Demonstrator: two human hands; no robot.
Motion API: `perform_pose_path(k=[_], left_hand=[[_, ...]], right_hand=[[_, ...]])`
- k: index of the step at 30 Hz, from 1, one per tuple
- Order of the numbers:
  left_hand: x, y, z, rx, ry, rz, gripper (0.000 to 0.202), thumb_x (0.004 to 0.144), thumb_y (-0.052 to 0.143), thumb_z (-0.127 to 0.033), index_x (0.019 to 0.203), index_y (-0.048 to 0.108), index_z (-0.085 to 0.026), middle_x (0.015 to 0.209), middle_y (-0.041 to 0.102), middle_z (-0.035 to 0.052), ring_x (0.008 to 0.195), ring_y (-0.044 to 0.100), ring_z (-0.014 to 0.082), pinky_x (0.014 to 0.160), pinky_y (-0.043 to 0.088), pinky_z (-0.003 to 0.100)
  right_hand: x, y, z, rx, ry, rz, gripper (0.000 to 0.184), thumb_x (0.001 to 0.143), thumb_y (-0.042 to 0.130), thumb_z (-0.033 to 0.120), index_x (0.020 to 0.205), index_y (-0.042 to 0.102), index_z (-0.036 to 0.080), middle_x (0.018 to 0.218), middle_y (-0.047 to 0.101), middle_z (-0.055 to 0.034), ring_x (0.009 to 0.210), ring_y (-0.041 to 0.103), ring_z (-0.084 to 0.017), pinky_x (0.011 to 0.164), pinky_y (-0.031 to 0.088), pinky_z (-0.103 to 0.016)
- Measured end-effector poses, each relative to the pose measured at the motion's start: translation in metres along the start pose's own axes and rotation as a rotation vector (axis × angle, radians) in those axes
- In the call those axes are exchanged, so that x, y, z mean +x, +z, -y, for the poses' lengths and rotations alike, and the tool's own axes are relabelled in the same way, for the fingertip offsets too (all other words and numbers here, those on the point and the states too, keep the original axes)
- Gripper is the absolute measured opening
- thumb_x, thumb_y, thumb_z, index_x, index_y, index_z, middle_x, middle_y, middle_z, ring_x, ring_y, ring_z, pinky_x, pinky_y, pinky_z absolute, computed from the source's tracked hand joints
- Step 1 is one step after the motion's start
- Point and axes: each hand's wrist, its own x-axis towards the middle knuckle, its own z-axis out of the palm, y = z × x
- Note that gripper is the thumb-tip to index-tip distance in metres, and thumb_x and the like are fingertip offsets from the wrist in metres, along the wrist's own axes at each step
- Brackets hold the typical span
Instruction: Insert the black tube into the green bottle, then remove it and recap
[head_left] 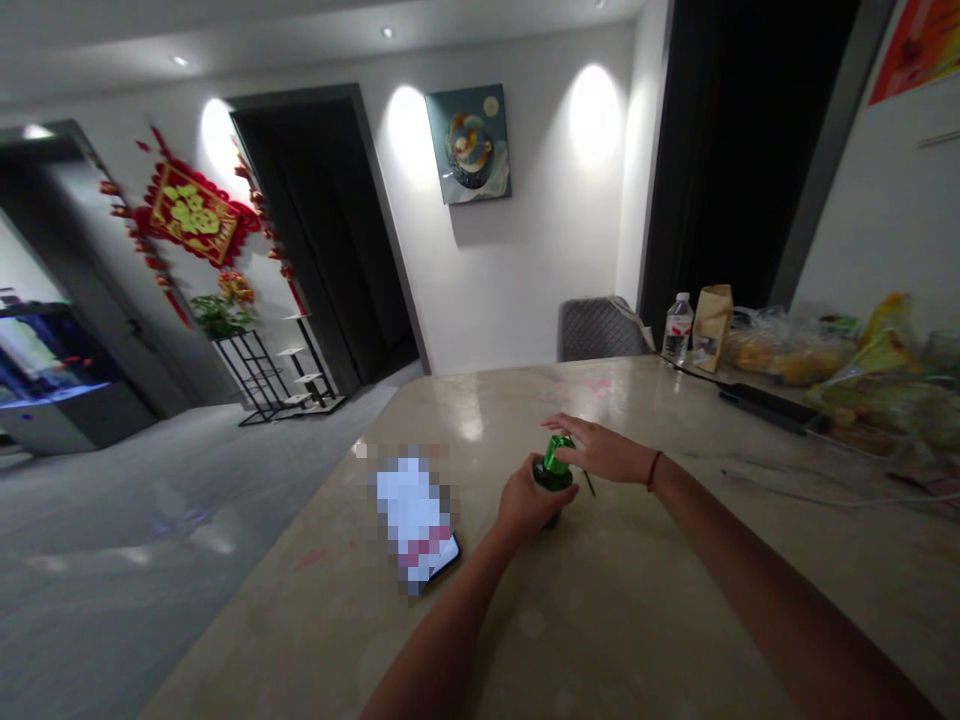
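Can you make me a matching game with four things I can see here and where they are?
Things:
1. green bottle
2. phone
3. clear plastic bottle
4. grey chair

Places:
A. beside the brown paper bag
B. past the far edge of the table
C. in the left hand
D. lying to the left of the left forearm

Right pairs: 1-C, 2-D, 3-A, 4-B
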Motion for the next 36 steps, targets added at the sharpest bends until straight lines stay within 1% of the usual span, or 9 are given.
perform_pose_path(k=[2, 4, 9, 15, 17, 21, 25, 31, 36], left_hand=[[-0.001, -0.001, -0.002, 0.007, -0.005, 0.000, 0.053, 0.055, 0.063, -0.054, 0.095, 0.052, -0.020, 0.080, 0.062, 0.0013, 0.071, 0.057, 0.0152, 0.065, 0.041, 0.024], [-0.001, -0.002, -0.003, 0.010, -0.004, -0.003, 0.052, 0.055, 0.063, -0.053, 0.093, 0.052, -0.020, 0.080, 0.062, 0.0011, 0.071, 0.057, 0.0150, 0.065, 0.041, 0.024], [-0.001, -0.002, -0.003, -0.001, 0.009, 0.001, 0.051, 0.055, 0.063, -0.054, 0.091, 0.052, -0.020, 0.076, 0.061, 0.0003, 0.068, 0.056, 0.0140, 0.061, 0.039, 0.022], [-0.001, -0.001, -0.002, 0.000, 0.002, 0.013, 0.051, 0.055, 0.064, -0.053, 0.091, 0.052, -0.020, 0.076, 0.061, 0.0003, 0.067, 0.056, 0.0137, 0.060, 0.039, 0.022], [-0.001, -0.001, -0.002, 0.003, 0.004, 0.011, 0.052, 0.055, 0.064, -0.053, 0.092, 0.052, -0.020, 0.077, 0.061, 0.0005, 0.068, 0.056, 0.0140, 0.060, 0.039, 0.022], [-0.001, 0.000, -0.001, 0.004, 0.012, 0.011, 0.052, 0.055, 0.063, -0.053, 0.093, 0.052, -0.020, 0.078, 0.061, 0.0008, 0.070, 0.056, 0.0145, 0.061, 0.040, 0.022], [-0.001, -0.001, -0.001, 0.005, 0.007, 0.017, 0.052, 0.055, 0.064, -0.053, 0.093, 0.052, -0.020, 0.079, 0.062, 0.0013, 0.071, 0.057, 0.0149, 0.063, 0.041, 0.023], [0.000, 0.000, 0.001, 0.009, 0.009, 0.018, 0.055, 0.055, 0.063, -0.056, 0.095, 0.051, -0.020, 0.079, 0.062, 0.0018, 0.071, 0.057, 0.0157, 0.061, 0.040, 0.023], [-0.001, -0.001, 0.000, 0.008, -0.006, 0.012, 0.054, 0.055, 0.062, -0.055, 0.095, 0.051, -0.020, 0.079, 0.061, 0.0016, 0.070, 0.057, 0.0154, 0.061, 0.040, 0.023]], right_hand=[[0.001, 0.001, 0.002, -0.083, 0.157, -0.040, 0.042, 0.078, 0.047, 0.033, 0.116, 0.045, 0.016, 0.105, 0.059, -0.0111, 0.092, 0.056, -0.019, 0.079, 0.040, -0.030], [0.001, 0.001, 0.003, -0.161, 0.248, -0.058, 0.038, 0.078, 0.047, 0.038, 0.108, 0.049, 0.015, 0.092, 0.062, -0.0105, 0.082, 0.058, -0.020, 0.073, 0.041, -0.030], [-0.001, -0.001, 0.000, -0.047, 0.117, 0.001, 0.034, 0.072, 0.054, 0.029, 0.103, 0.048, 0.015, 0.090, 0.060, -0.0074, 0.071, 0.055, -0.013, 0.066, 0.040, -0.024], [-0.002, -0.001, -0.002, -0.055, 0.164, 0.011, 0.023, 0.078, 0.046, 0.032, 0.093, 0.053, 0.016, 0.073, 0.059, -0.0044, 0.064, 0.052, -0.014, 0.064, 0.039, -0.026], [-0.002, -0.001, -0.002, -0.037, 0.095, 0.023, 0.025, 0.075, 0.048, 0.027, 0.098, 0.052, 0.016, 0.078, 0.059, -0.0045, 0.068, 0.053, -0.014, 0.067, 0.039, -0.026], [-0.002, 0.000, -0.004, 0.005, -0.017, -0.011, 0.047, 0.071, 0.051, 0.021, 0.117, 0.043, 0.017, 0.100, 0.056, -0.0079, 0.086, 0.052, -0.016, 0.079, 0.039, -0.028], [-0.002, 0.001, -0.001, -0.009, -0.001, 0.017, 0.043, 0.074, 0.050, 0.028, 0.115, 0.046, 0.015, 0.098, 0.057, -0.0084, 0.081, 0.053, -0.016, 0.077, 0.039, -0.030], [0.000, 0.001, -0.007, 0.100, -0.007, 0.013, 0.042, 0.070, 0.054, 0.020, 0.111, 0.046, 0.018, 0.080, 0.055, -0.0008, 0.070, 0.050, -0.012, 0.069, 0.041, -0.026], [0.002, 0.004, -0.016, 0.251, 0.019, 0.018, 0.039, 0.067, 0.056, 0.019, 0.105, 0.048, 0.016, 0.083, 0.055, -0.0010, 0.065, 0.048, -0.009, 0.061, 0.041, -0.022]])
